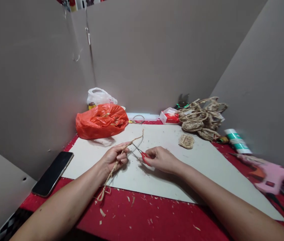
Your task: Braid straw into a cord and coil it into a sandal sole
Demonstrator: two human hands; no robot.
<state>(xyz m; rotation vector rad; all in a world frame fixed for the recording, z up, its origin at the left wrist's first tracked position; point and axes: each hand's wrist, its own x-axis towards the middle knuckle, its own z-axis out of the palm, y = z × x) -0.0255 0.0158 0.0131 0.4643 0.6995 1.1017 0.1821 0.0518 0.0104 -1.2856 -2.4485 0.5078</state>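
The jute cord [121, 157] ran across the white board [207, 167] on the red desk [157, 224], pinched in the closed fingers of the left hand [114, 159], its frayed tail trailing down onto the desk and its far end rising toward the back wall. Right beside it, the right hand [160, 160] was wrapped around red-handled scissors [142, 153], blades apart at the cord. Further out sat an orange plastic bag [101, 121], a phone [53, 173], a small jute coil [186, 141], a heap of jute pieces [202, 118] and a pink glue gun [272, 177].
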